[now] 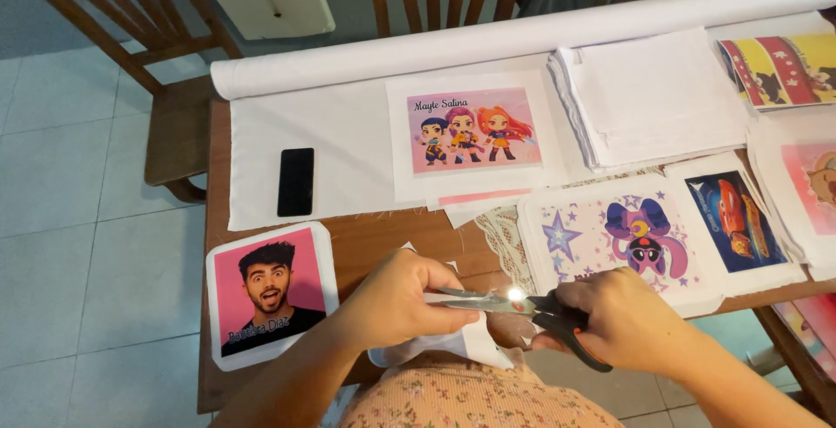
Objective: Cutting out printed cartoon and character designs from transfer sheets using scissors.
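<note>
Wooden counter point(383, 245) fills most of the view, chairs and tiled floor beyond at 12 and 9 o'clock

White fabric roll point(522, 40) lies along the far edge, its long axis running 9 to 3 o'clock, with a sheet unrolled toward the person

Stack of white cut sheets point(653, 97) at 1 o'clock; printed panels spread around it: a pink panel with three cartoon figures point(472, 130) at 12 o'clock, a purple character panel point(627, 241) at 2 o'clock, a red car panel point(736, 219) further toward 3 o'clock

Portrait print on a pink ground point(270, 293) at 9 o'clock from the hands, rounded corners; black phone point(296, 181) above it, at 11 o'clock

Left hand point(396, 297) closed in a pinch on a white fabric piece point(470, 341), which hangs at the near counter edge at 6 o'clock, plain and unprinted as far as shown

Right hand point(627, 319) clamped through the black handles of the scissors point(514, 304)

Key relation: scissor long axis runs 3 to 9 o'clock, blades pointing at the left hand, tips just beside its fingers, over the fabric's upper edge. Blades look nearly closed; glare hides the pivot
</note>
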